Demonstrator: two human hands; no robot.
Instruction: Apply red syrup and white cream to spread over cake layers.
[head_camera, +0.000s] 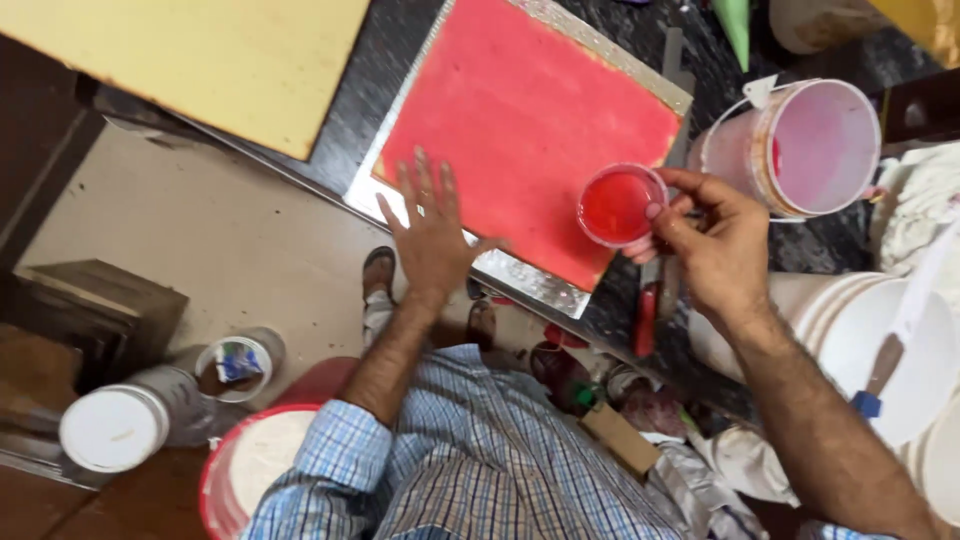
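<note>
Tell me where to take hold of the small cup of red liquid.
Grip the small cup round its side wall from the right, as the right hand does. It stands upright and open-topped with red liquid inside, so a level side grip avoids spilling.

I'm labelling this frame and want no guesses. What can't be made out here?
Head view only:
- Red sheet: its top is cut off by the frame edge, and the left hand covers part of its near edge.
- Cup: its outer side is hidden by the right hand.
- Pink bucket: its contents are unclear, since the inside is only a pale blur.
- White bucket: cut off at the right edge.
</note>
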